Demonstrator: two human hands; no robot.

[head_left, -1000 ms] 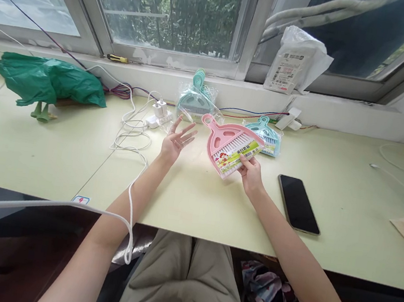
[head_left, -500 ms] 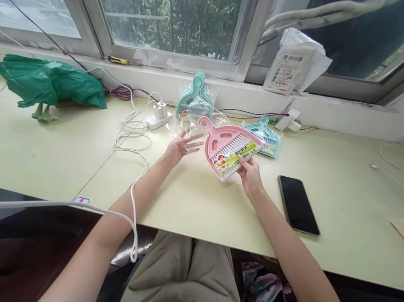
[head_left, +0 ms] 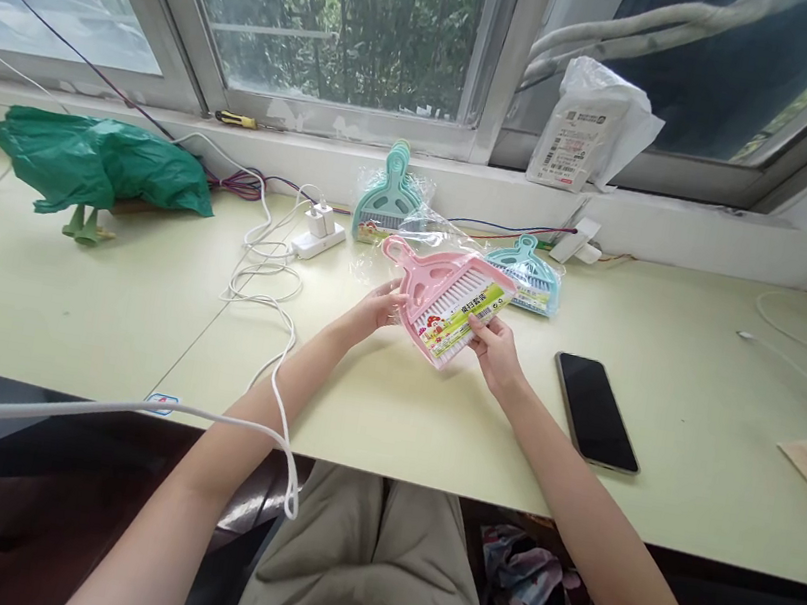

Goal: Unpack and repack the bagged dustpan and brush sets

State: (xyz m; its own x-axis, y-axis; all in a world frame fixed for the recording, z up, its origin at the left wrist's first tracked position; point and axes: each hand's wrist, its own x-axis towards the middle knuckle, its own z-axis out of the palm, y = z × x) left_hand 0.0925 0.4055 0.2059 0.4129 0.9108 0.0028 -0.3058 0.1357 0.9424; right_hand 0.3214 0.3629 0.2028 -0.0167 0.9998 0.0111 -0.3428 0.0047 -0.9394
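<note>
Above the table, a pink dustpan with a white-bristled brush and a printed label is held tilted, handle toward the upper left. My right hand pinches its label edge, thumb on the front. At the left edge, below the handle, my left hand closes on the dustpan, its fingers partly hidden behind it. Clear plastic film shows around the handle and the left fingers. Behind stand a stack of green dustpan sets and a bagged blue-green dustpan set.
A black phone lies right of my right forearm. White cable loops across my left forearm, near a power strip. A green plastic bag lies at the left. A white-bagged package stands on the sill.
My left hand has moved right from spread fingers inside the clear film to a hold on the dustpan's left edge. The dustpan has shifted slightly left.
</note>
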